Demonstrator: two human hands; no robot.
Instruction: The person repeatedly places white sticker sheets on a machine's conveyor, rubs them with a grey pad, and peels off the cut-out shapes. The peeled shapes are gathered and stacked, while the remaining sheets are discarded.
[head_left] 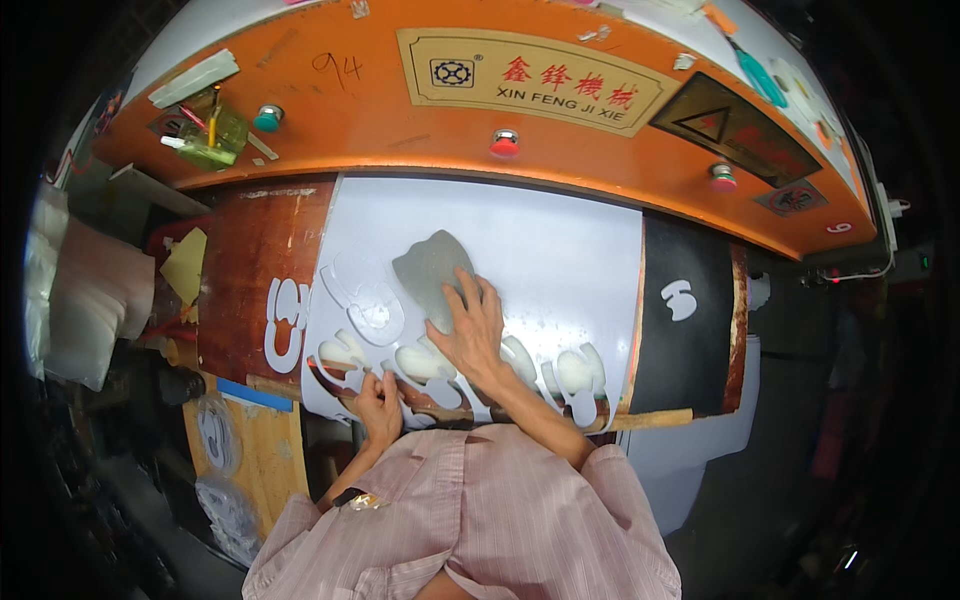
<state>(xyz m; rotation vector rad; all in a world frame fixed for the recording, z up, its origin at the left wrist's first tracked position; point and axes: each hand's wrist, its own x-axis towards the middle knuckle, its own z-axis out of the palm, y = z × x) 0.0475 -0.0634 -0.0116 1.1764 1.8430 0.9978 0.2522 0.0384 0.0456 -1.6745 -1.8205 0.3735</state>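
A large white sheet (560, 260) lies over the work table. Several rounded cutouts pierce its near edge, with narrow strips left between them. My left hand (380, 410) is at that edge, its fingertips pinched on a strip of the sheet. Farther in, my right hand (470, 325) lies with fingers spread over the lower right part of a flat grey plate (432, 262) with a wavy outline. Left of the plate is a cut outline (375, 310), rounded with a curved tail, with a pale shiny middle.
An orange machine beam (350, 110) with push buttons (505, 142) spans the far side. White U-shaped pieces (287, 325) lie on the brown board at left, and a small white piece (679, 300) on the black mat. Bagged white pieces (218, 435) sit on a lower wooden surface.
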